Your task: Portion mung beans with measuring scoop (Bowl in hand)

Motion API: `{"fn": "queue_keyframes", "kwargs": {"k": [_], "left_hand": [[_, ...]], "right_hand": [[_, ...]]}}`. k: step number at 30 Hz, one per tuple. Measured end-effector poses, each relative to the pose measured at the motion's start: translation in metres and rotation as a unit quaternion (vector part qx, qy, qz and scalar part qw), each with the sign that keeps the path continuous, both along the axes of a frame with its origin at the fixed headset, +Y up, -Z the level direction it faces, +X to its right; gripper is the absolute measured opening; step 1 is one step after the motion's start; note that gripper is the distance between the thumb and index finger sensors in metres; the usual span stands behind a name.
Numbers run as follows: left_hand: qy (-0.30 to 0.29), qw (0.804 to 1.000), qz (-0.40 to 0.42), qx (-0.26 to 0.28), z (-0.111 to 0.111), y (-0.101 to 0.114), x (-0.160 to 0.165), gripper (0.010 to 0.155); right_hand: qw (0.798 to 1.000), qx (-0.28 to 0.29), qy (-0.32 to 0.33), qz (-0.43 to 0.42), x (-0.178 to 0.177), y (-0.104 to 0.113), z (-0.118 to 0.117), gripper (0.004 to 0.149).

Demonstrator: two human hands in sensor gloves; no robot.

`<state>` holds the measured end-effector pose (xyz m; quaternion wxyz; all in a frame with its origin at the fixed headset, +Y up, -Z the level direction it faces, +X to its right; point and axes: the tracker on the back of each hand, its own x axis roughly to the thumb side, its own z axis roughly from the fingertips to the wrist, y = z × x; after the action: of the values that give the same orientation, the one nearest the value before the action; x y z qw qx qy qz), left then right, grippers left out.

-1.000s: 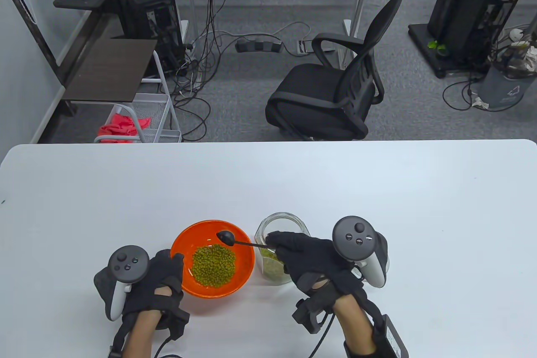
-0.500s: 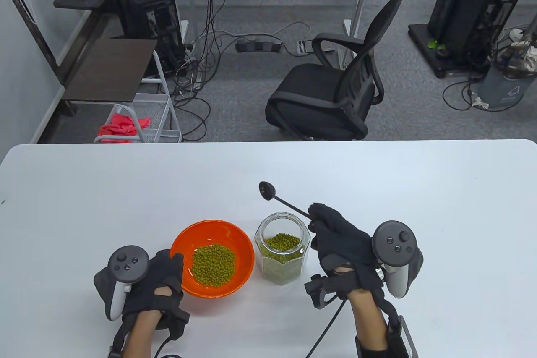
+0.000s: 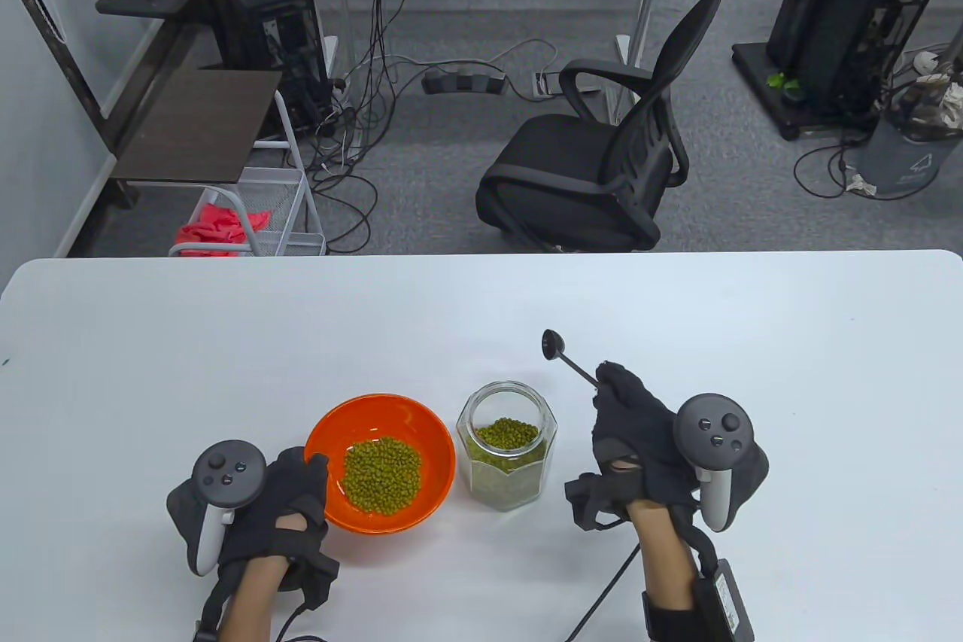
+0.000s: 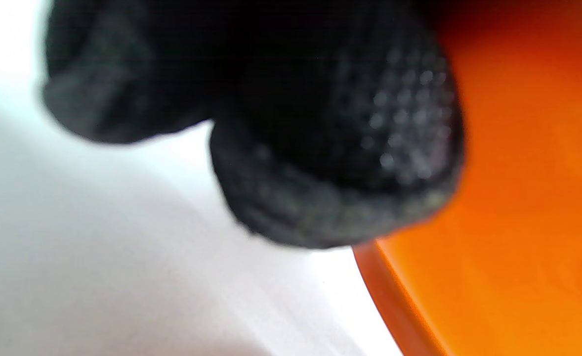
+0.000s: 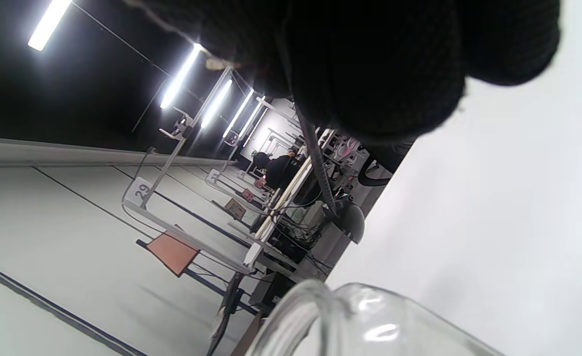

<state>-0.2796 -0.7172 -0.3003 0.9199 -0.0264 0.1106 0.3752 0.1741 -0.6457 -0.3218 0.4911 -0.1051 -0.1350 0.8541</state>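
Observation:
An orange bowl (image 3: 331,425) with a heap of green mung beans (image 3: 382,475) sits on the white table (image 3: 226,341). My left hand (image 3: 290,499) grips the bowl's left rim; in the left wrist view my fingertips (image 4: 330,148) press the orange rim (image 4: 399,306). A clear glass jar (image 3: 505,442) part full of beans stands right of the bowl. My right hand (image 3: 628,420) holds a black measuring scoop (image 3: 564,356) by its handle, its cup up and away, right of and beyond the jar. In the right wrist view the scoop (image 5: 343,217) points away above the jar's rim (image 5: 330,306).
A black office chair (image 3: 602,160) stands beyond the table's far edge. A wire cart with red cloth (image 3: 226,224) is at the far left on the floor. Cables and computer towers lie further back.
My right hand lifted the scoop from over the bowl, swung it up past the jar and moved it right. The left hand and bowl stayed put.

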Motion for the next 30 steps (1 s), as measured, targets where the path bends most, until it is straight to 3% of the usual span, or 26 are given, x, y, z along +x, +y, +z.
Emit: {"fn": "queue_keyframes", "kwargs": {"k": [18, 30], "left_hand": [[-0.001, 1.000, 0.001, -0.001, 0.000, 0.000, -0.001, 0.053], [-0.002, 1.000, 0.002, 0.001, 0.000, 0.000, 0.000, 0.053]], "right_hand": [[0.990, -0.102, -0.026, 0.098, 0.001, -0.047, -0.017, 0.044], [0.943, -0.207, -0.031, 0.259, -0.023, -0.067, -0.021, 0.042]]}}
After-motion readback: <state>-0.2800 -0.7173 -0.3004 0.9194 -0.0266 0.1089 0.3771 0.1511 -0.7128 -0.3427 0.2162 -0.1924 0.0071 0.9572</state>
